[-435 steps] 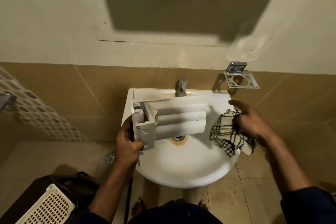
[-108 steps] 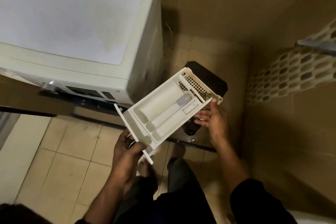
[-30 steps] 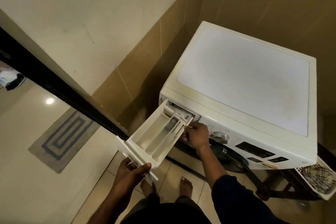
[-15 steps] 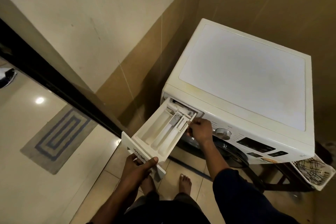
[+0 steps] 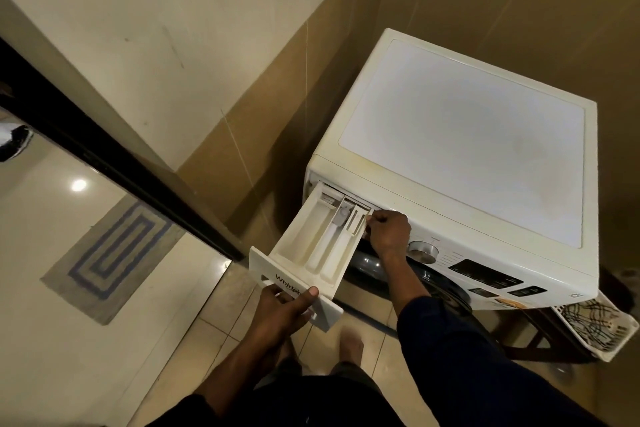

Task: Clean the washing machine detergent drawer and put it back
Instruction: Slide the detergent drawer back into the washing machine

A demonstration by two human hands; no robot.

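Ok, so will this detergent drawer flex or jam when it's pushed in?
Probably stiff: the detergent drawer is moulded plastic with dividing walls and juts out without sagging. Likely light: the left hand carries its front panel alone. It may skew and bind in the washing machine, hence the right hand at its rear corner.

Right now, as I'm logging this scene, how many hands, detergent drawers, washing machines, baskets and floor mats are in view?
Hands: 2, left hand and right hand
Detergent drawer: 1
Washing machine: 1
Basket: 1
Floor mat: 1
Total: 6
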